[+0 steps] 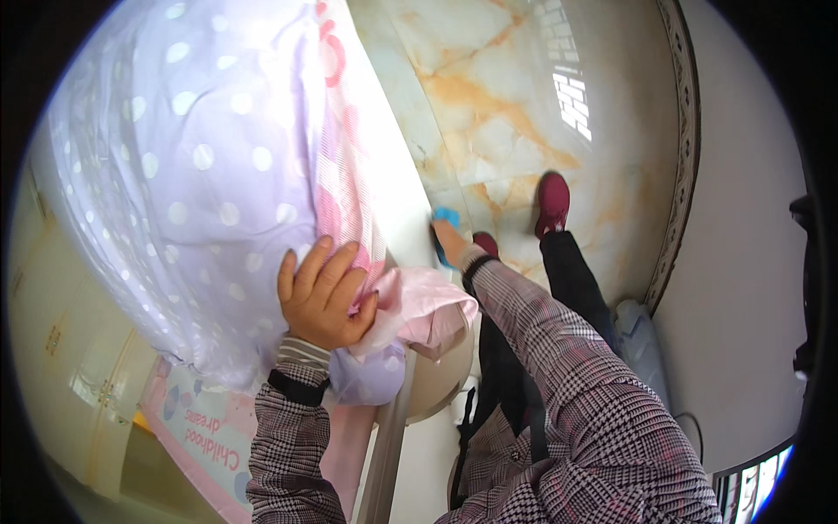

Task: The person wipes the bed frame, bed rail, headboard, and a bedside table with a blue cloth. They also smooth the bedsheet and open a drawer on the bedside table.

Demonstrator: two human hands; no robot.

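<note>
My left hand [324,295] lies with spread fingers on a lavender bed cloth with white dots [216,157], at its border with a pink-and-white patterned textile [347,196]. A loose fold of pale pink satiny fabric [425,301] bunches beside the thumb. Along the textile runs a bright white edge or panel [399,203]. Past that edge, low over the floor side, my right hand [450,241] grips a blue object [446,216], mostly hidden by the hand, so its kind cannot be told. Both wrists wear black bands.
A marbled tile floor [510,124] stretches to a patterned skirting [687,131] and a white wall. My dark red shoes [553,200] stand on it. A pink printed mat or cloth [203,432], a beige rounded part [438,380] and a metal-like rail [386,452] are near.
</note>
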